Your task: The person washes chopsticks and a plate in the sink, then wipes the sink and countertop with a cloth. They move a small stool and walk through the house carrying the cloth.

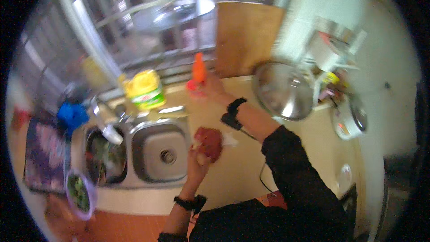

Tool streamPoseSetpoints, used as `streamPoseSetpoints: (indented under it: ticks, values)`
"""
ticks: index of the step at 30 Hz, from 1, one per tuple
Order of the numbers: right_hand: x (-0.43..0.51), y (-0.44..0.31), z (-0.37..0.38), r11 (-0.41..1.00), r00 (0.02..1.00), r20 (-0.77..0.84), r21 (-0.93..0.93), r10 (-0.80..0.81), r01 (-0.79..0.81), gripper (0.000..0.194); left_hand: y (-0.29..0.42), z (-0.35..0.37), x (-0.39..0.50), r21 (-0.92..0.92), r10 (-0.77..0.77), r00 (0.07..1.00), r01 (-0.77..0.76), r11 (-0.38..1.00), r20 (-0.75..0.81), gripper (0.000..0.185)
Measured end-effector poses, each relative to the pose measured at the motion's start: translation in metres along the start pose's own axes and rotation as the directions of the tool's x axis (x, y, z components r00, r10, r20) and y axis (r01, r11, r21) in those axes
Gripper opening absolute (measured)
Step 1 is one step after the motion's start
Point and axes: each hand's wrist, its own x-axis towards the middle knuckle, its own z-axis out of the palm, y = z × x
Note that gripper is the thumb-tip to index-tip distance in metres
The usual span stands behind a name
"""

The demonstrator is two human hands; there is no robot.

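My left hand (pixel 200 158) is closed around a dark red item (pixel 210 143), perhaps a bundled cloth, just right of the sink. Blur hides what it is made of. My right hand (pixel 215 87) reaches to the back of the counter, beside an orange bottle (pixel 199 69) and a pinkish-red container (pixel 195 89) under it. Whether its fingers grip either one cannot be made out. Dark bands are strapped on both wrists, with a thin cable running from the right one. A small white patch (pixel 230 140) lies on the counter (pixel 235 171).
A two-basin steel sink (pixel 158 151) with a faucet (pixel 109 131) is at left. Around it are a yellow tub (pixel 146 89), a blue bundle (pixel 72 114) and a purple basin (pixel 90 205) of greens. At right stand a steel lid (pixel 282 90) and a white cooker (pixel 347 121).
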Motion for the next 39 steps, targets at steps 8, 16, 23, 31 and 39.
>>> streamPoseSetpoints:
  ticks: [8,16,23,31,39]
  values:
    - [-0.066,-0.064,-0.201,0.969,0.958,-0.144,0.05,0.247,-0.242,0.035,0.041,0.022,0.002,-0.335,0.053,0.979,0.017,0.942,0.199,0.032]
    - [-0.17,-0.08,-0.435,0.693,0.772,-0.488,-0.387,0.406,-0.609,0.044,0.065,0.063,-0.007,-0.413,0.059,0.931,0.102,0.905,0.359,0.024]
    - [-0.251,0.056,-0.602,0.696,0.426,-0.804,-0.021,0.415,-0.718,0.036,0.133,0.143,0.013,-0.37,0.045,0.923,0.109,0.922,0.383,0.017]
    - [-0.238,0.22,-0.667,0.8,0.147,-0.818,0.48,0.557,-0.36,0.032,0.206,0.262,0.035,-0.328,0.038,0.879,0.137,0.935,0.474,0.017]
    - [-0.185,0.32,-0.656,0.714,0.039,-0.775,0.56,0.631,-0.419,0.043,0.219,0.319,0.058,-0.312,-0.038,0.898,0.191,0.931,0.438,0.017]
